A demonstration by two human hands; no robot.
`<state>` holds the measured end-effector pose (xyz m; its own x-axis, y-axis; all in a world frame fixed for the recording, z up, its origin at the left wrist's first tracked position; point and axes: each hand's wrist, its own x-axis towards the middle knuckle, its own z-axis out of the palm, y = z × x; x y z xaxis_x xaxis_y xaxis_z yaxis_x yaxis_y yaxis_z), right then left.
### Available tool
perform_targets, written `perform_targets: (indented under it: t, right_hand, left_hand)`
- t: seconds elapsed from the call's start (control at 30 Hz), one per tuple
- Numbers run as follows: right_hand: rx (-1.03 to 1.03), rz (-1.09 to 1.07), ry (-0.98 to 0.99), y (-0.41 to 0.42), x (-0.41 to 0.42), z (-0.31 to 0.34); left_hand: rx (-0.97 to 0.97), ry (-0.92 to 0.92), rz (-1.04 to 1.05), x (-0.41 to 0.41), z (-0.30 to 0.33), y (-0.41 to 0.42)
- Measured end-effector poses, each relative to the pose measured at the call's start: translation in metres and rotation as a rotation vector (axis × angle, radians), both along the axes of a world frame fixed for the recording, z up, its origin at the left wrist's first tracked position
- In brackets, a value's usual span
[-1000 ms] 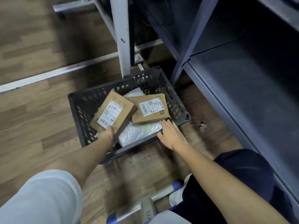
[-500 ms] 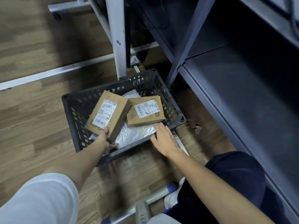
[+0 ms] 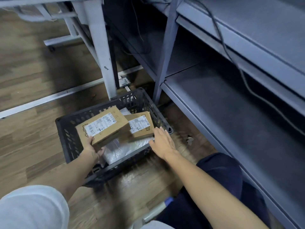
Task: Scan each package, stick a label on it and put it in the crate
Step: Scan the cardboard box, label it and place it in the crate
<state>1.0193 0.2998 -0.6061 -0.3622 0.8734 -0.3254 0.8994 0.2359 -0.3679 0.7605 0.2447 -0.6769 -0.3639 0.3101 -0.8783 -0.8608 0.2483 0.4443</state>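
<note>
Cardboard box [image 3: 105,125] tilted above the black crate [image 3: 66,134], left hand [image 3: 92,148] gripping its near corner; right hand [image 3: 162,140], fingers straight, rests on the crate's near-right rim beside a second box [image 3: 141,125] inside.

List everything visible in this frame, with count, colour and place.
crate: 1, black, on the floor
cardboard boxes: 2, brown with white labels; one held over the crate, one lying inside
plastic bag: 1, clear-white, under the boxes
shelving: grey, at right
table leg: white, behind the crate
cable: dark, along the shelves
left hand: grips the held box
right hand: fingers straight, at the crate's rim
</note>
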Motion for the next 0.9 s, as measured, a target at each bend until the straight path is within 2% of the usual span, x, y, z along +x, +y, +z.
perform_targets:
  t: [0.23, 0.33, 0.57, 0.73, 0.9]
  right_hand:
    - [0.084, -0.037, -0.052, 0.009, 0.027, 0.040]
    - [0.126, -0.074, -0.072, 0.015, 0.038, 0.060]
    - [0.294, -0.084, -0.095, 0.024, 0.057, 0.119]
    - [0.424, -0.040, -0.107, 0.029, 0.061, 0.174]
    - [0.602, -0.049, -0.110, 0.039, 0.081, 0.242]
  left_hand:
    - [0.151, 0.144, -0.303, 0.024, 0.066, 0.017]
    - [0.270, 0.146, -0.448, 0.040, 0.098, 0.022]
    - [0.474, 0.196, -0.609, 0.069, 0.168, 0.038]
    - [0.540, 0.360, -0.737, 0.085, 0.228, 0.051]
    - [0.629, 0.485, -0.749, 0.090, 0.297, 0.067]
